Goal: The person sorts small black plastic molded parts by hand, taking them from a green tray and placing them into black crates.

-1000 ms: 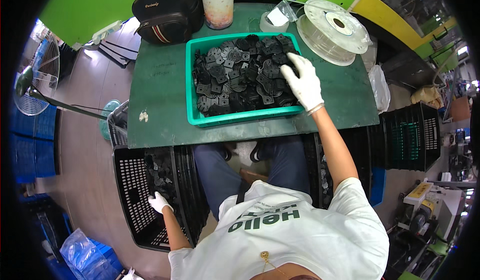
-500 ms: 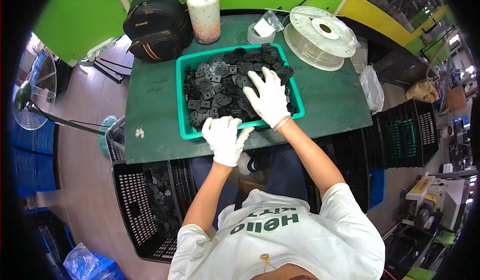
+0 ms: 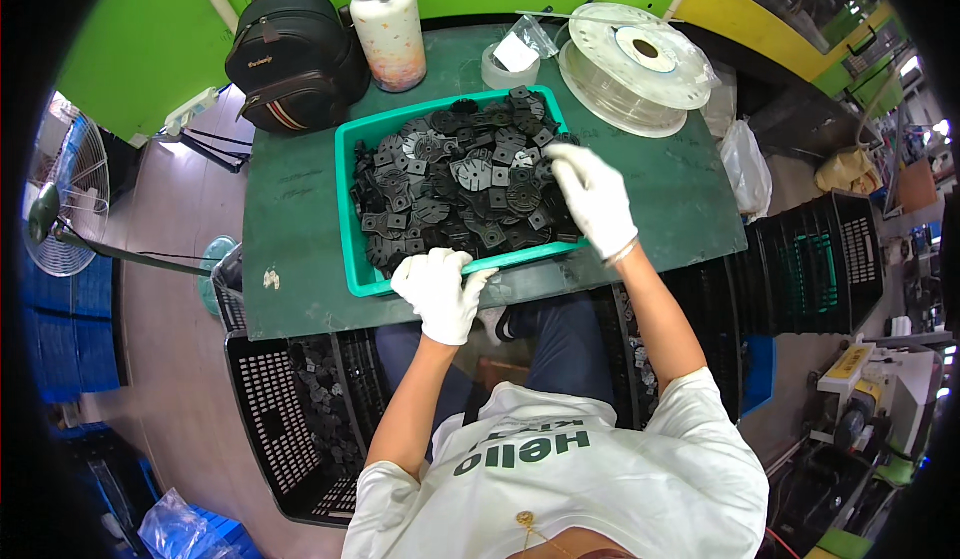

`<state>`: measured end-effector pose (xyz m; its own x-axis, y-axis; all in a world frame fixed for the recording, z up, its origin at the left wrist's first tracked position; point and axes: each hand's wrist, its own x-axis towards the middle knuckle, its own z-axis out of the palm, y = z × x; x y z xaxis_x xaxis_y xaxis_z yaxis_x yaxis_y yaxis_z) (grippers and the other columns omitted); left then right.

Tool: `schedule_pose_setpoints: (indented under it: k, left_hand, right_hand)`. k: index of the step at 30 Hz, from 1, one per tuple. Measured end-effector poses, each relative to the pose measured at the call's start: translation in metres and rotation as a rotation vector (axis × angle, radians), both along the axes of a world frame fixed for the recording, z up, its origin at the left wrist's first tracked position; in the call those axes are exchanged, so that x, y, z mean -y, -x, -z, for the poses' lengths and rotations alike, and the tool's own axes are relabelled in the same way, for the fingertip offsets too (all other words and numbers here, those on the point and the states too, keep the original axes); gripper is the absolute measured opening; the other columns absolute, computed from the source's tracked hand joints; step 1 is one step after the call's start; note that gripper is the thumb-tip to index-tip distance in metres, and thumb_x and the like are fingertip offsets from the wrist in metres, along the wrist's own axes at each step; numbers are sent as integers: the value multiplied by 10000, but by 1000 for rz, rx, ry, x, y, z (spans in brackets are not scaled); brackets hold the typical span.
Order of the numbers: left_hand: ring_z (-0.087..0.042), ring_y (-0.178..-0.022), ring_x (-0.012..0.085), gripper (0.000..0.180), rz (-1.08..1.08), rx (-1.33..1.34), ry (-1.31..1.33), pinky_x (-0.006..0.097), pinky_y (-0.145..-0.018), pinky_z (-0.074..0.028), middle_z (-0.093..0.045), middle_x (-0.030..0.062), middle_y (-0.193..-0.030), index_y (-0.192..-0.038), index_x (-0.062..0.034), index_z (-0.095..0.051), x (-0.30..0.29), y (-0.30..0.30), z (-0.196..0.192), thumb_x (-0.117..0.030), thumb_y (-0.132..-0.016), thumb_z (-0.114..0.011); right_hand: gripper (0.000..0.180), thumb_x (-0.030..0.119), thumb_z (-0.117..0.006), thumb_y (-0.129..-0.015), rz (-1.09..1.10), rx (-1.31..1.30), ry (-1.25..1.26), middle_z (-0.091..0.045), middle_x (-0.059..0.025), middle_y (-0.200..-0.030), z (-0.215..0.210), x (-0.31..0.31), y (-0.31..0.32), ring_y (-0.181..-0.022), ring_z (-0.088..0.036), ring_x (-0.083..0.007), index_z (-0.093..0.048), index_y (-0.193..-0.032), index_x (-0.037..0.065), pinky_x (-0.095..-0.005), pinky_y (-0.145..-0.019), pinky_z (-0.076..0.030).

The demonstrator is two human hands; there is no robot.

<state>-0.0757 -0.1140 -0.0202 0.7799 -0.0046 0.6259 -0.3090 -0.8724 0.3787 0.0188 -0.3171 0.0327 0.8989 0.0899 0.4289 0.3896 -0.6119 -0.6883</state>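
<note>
A green plastic tray (image 3: 350, 221) holds a heap of small flat black plastic parts (image 3: 455, 174), many with square tabs and slotted round ends. My left hand (image 3: 440, 294), in a white glove, has its fingers curled over the tray's near rim, with the thumb apart along the edge. At the tray's right side is my right hand (image 3: 595, 199), gloved too. It covers part of the right rim, fingers bent toward the parts. Slight blur hides whether its fingertips grip the rim or hold a part.
On the green table (image 3: 680, 194) stand a black backpack (image 3: 295, 59), a white bottle (image 3: 390, 34), a tape roll (image 3: 510, 67) and a large clear spool (image 3: 635, 69). Below, a black crate (image 3: 270, 429) with more parts is at left; stacked black crates (image 3: 810, 264) are at right.
My right hand has left the middle of the heap for the tray's right side, uncovering the parts there. My left hand stays at the near rim. The whole view has shifted slightly.
</note>
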Motion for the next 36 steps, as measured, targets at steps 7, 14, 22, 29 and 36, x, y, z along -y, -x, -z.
schedule_pose_setpoints:
  k: [7,14,22,29,36]
  left_hand:
    - [-472,-770,210,361,16,-44,3,367,-776,-282,-527,-3,-754,-802,-138,-565,2,2,-3,-360,-598,-765]
    - [-481,-930,258,411,37,-17,165,393,-866,-308,-550,76,-956,-953,-86,-577,14,5,-23,-291,-649,-764]
    - [-495,-973,261,332,69,-59,225,364,-855,-349,-570,87,-1011,-961,-72,-582,19,-14,-32,-151,-674,-729]
    - [-533,-944,280,292,110,-42,249,371,-861,-401,-585,113,-976,-940,-51,-593,24,-33,-27,-111,-682,-716]
    - [-567,-899,241,244,26,-45,195,340,-853,-439,-606,130,-974,-988,17,-606,13,-50,-10,-103,-789,-678]
  right_hand:
    - [240,260,-528,-848,105,-39,355,-548,-185,-918,29,26,-89,-901,-546,-344,-607,-1022,114,-421,-797,-453]
    - [278,339,-605,-788,148,-133,361,-529,-212,-970,50,24,-105,-916,-532,-382,-648,-926,102,-418,-839,-437]
    - [232,262,-631,-804,170,62,-236,-588,-138,-1123,41,24,-80,-910,-605,-250,-600,-860,39,-354,-813,-461]
    - [227,208,-485,-935,6,-323,-1335,-575,-212,-1004,58,105,41,-776,-611,-258,-430,-1033,10,-344,-626,-543]
    - [169,95,-457,-897,745,-376,-1475,-591,-130,-872,140,172,178,-629,-557,-174,-471,-1045,14,-254,-499,-460]
